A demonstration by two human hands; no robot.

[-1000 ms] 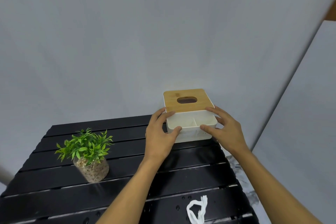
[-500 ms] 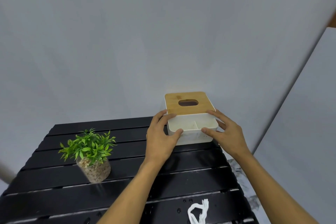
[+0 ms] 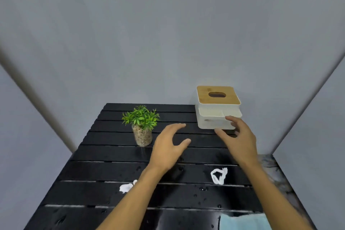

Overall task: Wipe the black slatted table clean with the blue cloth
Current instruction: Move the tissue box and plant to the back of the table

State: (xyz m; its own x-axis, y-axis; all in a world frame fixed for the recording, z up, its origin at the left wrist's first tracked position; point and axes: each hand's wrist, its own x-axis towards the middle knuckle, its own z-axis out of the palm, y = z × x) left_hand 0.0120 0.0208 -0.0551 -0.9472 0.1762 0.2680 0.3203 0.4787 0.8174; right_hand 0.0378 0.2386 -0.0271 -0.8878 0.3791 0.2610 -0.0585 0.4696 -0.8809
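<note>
The table (image 3: 104,172) was a black top of long flat slats, each running left to right, stacked one behind another away from the person; thin gaps showed between them and small water drops (image 3: 202,188) beaded the glossy near slats. The cloth (image 3: 244,221) lay at the near right edge, a pale blue soft rectangle cut off by the bottom of the view, so its long axis could not be told; its visible upper edge ran parallel to the slats.

Both hands hovered over the middle of the table, empty and with fingers spread. The left hand (image 3: 168,147) was palm down, thumb apart from the fingers, just right of the plant (image 3: 141,119). The right hand (image 3: 238,138) was curved loosely, fingertips just in front of the box (image 3: 217,110); whether they touched it could not be told.

The box stood at the far right corner: a white, smooth, squarish body with an open front tray and a flat wooden lid bearing an oval slot. The plant had spiky green leaves in a clear round jar of gravel. Two crumpled white scraps lay on the near slats, one looped (image 3: 218,175) below the right wrist, one (image 3: 127,187) beside the left forearm. Plain grey walls stood behind
</note>
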